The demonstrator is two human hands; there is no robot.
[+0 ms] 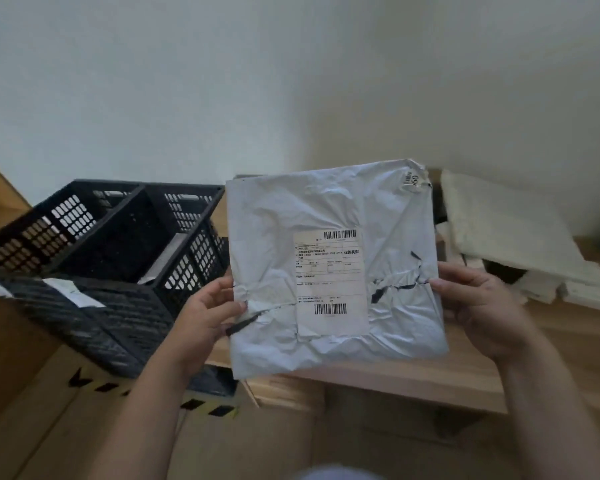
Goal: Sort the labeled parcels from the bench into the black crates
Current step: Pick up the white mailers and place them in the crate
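1. The grey parcel (333,268) is held up in the air in front of me, its face with the shipping label (330,282) turned toward the camera. It hangs above the front edge of the tabletop (413,375), not resting on anything that I can see.

2. My left hand (205,317) is a grip pinching the parcel's 9 o'clock edge, thumb on the front face and fingers behind. My right hand (482,306) pinches the 3 o'clock edge in the same way. Both grips sit slightly below the parcel's middle.

3. The parcel is nearly square, a little taller than wide, so its long axis runs from 12 to 6 o'clock, tipped slightly clockwise. The torn creases in the wrapper run across it between the two grips.

4. The relation that matters: the black crates (118,244) lie at 9 o'clock from the parcel, just beside its left edge and lower down. My left hand is the nearer one; I judge the drop would go leftward and down.

5. I can see a pale slip or parcel inside the nearer right-hand crate, and white labels on the crates' front rims, too blurred to read.

6. At 3 o'clock, behind my right hand, a pile of white parcels (513,244) waits on the tabletop.
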